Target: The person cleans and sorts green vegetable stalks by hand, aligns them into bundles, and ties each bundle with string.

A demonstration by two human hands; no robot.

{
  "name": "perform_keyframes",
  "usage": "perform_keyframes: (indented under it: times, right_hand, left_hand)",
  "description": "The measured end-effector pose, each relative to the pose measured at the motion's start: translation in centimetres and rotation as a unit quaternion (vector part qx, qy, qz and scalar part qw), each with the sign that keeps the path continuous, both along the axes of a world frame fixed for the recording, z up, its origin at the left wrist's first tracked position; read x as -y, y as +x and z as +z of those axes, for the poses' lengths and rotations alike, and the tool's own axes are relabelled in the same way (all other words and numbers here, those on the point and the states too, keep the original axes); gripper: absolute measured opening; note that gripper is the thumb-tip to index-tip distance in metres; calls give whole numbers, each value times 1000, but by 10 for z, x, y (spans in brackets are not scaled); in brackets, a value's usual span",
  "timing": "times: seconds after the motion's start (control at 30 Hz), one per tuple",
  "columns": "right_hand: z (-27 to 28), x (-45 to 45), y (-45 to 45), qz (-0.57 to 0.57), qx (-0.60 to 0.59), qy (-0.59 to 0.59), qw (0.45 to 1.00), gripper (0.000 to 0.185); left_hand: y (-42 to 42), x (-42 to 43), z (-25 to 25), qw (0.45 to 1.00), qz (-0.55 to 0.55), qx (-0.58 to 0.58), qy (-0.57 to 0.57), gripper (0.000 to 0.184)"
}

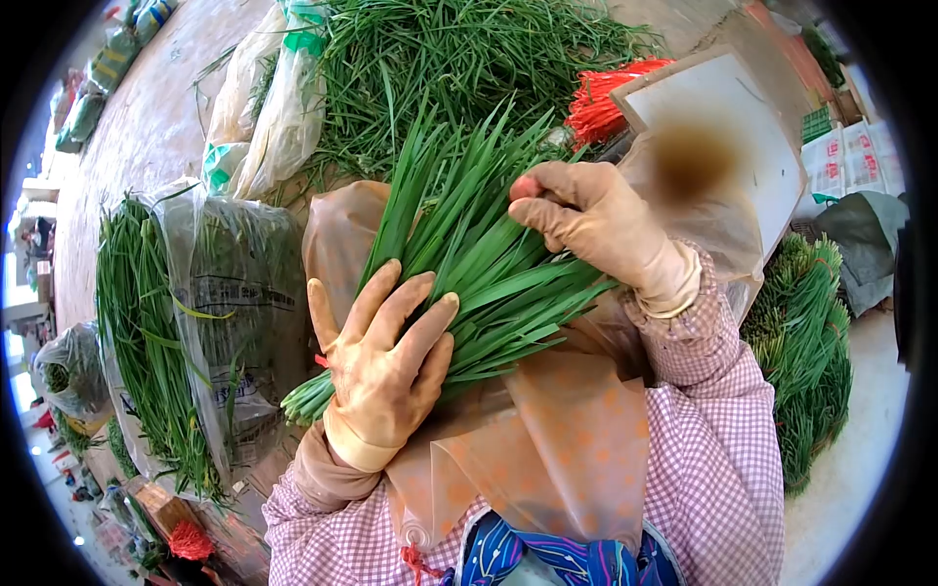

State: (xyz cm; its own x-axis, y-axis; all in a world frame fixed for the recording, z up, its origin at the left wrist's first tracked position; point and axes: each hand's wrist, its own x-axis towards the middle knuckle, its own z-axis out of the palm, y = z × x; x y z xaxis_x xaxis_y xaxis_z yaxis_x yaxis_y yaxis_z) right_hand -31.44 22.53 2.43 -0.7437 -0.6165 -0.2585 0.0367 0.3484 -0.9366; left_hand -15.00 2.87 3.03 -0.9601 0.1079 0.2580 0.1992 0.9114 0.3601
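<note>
A large bunch of green garlic chives [489, 293] lies slantwise across my apron-covered lap. Its cut ends point lower left, its leaf tips to the upper right. My left hand [383, 356], in a tan rubber glove, rests on the bunch near the cut ends with fingers spread over the leaves. A bit of red tie [320, 361] shows beside its thumb. Above the right side of the leaves is my right hand [601, 215], gloved too, its fingers curled into a pinch. A reddish tip [525, 188] shows at the fingers; whether they hold a leaf is hidden.
Ahead is a heap of loose chives [440, 68] beside red ties [606, 98] and a pale board [699, 146]. Plastic-wrapped chives [234, 303] stand at left, with clear bags [269, 117] behind. Tied bundles [806, 361] are stacked at right.
</note>
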Motion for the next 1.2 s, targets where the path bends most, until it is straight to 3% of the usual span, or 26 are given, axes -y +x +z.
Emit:
perform_keyframes:
  times: [0.17, 0.2, 0.27, 0.3, 0.33, 0.37, 0.43, 0.5, 0.6, 0.67, 0.73, 0.8, 0.93, 1.07, 1.2]
  right_hand:
    - [-22, 13, 11, 17, -239, -2, 971, 12]
    - [-22, 16, 13, 18, -234, -2, 972, 12]
    - [-23, 20, 14, -38, -367, 62, 927, 11]
    - [-39, 20, 8, -107, -440, 33, 891, 13]
    - [-34, 17, 2, -107, -441, 32, 891, 13]
    - [-25, 11, -5, -212, -332, 19, 919, 12]
    - [-27, -11, -25, -316, -191, -39, 929, 11]
    - [-29, -30, -34, -311, -128, -127, 933, 10]
    - [-17, -31, -17, -250, -226, -176, 925, 12]
    - [7, -35, 7, -112, -150, -150, 971, 14]
    - [22, -26, 37, 12, -116, -107, 987, 21]
    - [19, -19, 42, 165, -253, 53, 952, 25]
    - [-2, -5, 58, 156, -221, 41, 962, 21]
    - [-7, 3, 63, 144, -280, -28, 949, 11]
    - [-14, 7, 74, 73, -228, -33, 970, 12]
  left_hand:
    - [1, -1, 2, 1000, 10, 4, -5, 35]
    - [1, 0, 2, 1000, 12, 9, -4, 35]
    - [-2, 2, 0, 999, 23, 15, 27, 35]
    - [-3, 3, -1, 999, 28, 24, 27, 34]
    - [-3, 4, -1, 999, 28, 23, 26, 34]
    - [-3, 6, -2, 999, 31, 17, 33, 34]
    - [-3, 7, -3, 999, 34, 10, 38, 35]
    - [-2, 7, -2, 999, 36, 12, 37, 35]
    - [-3, 4, -2, 999, 34, 11, 36, 35]
    - [-2, 3, -2, 999, 37, 13, 34, 35]
    - [-2, 2, -3, 999, 36, 6, 25, 36]
    - [-2, 2, -2, 999, 37, 10, 23, 36]
    - [0, 0, 2, 999, 36, 18, 19, 36]
    - [4, -1, -1, 999, 37, -4, 9, 38]
    - [4, 0, -4, 999, 49, -8, 10, 39]
